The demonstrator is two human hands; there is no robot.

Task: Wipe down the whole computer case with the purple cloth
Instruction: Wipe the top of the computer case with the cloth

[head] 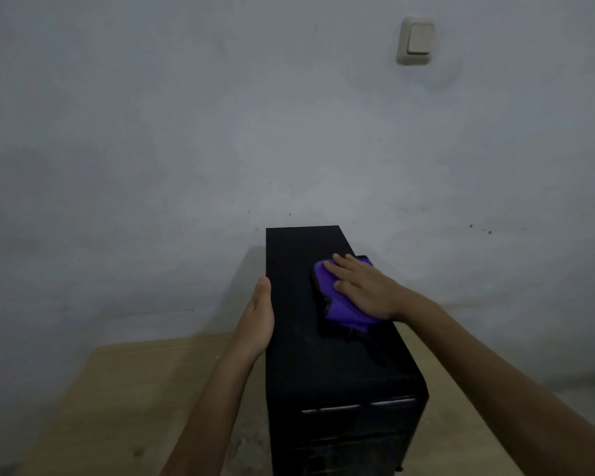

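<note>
Your left hand (259,316) reaches forward with the fingers straight and together, palm turned inward and pressed flat against the left side of the computer case (299,355), thumb along its top edge. Your right hand (361,286) lies palm down, fingers spread and extended, pressing the purple cloth (337,304) onto the case's top. Both forearms are bare and stretched forward, the right one angling in from the lower right.

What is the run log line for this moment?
right hand presses purple cloth on computer case top | left hand flat against case's left side
</note>
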